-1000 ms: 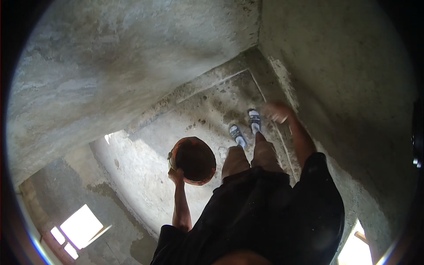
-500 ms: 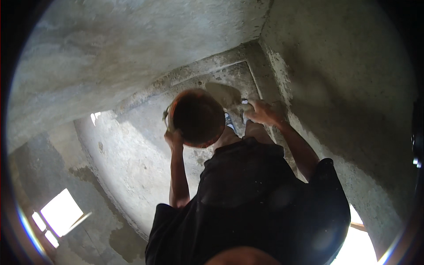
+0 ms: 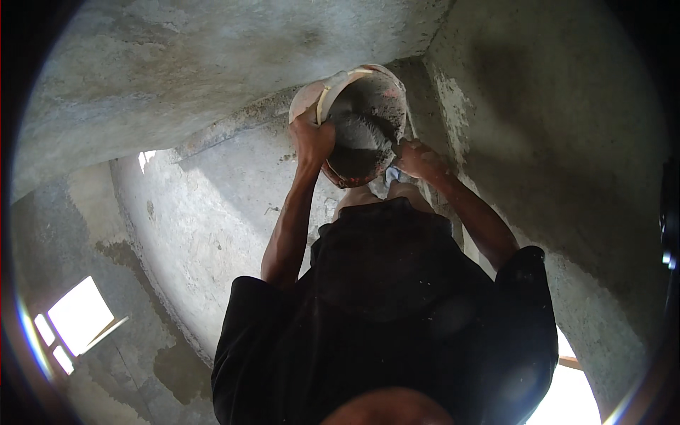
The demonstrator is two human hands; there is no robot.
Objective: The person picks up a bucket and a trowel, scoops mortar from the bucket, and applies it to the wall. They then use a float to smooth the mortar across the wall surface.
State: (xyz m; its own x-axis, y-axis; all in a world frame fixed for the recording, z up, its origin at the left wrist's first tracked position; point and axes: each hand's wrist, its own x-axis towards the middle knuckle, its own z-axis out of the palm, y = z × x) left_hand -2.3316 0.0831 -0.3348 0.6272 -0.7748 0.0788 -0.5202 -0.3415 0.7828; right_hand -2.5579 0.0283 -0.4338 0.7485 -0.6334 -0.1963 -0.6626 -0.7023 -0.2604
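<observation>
I have the left hand clenched on the near-left rim of the bucket, which hangs above the floor with grey mortar inside. At its right edge I see the right hand curled, but cannot tell what it grips.

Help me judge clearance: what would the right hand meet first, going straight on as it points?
The right hand would likely meet the bucket's rim first or, if above it, the grey mix inside; depth is unclear.
</observation>
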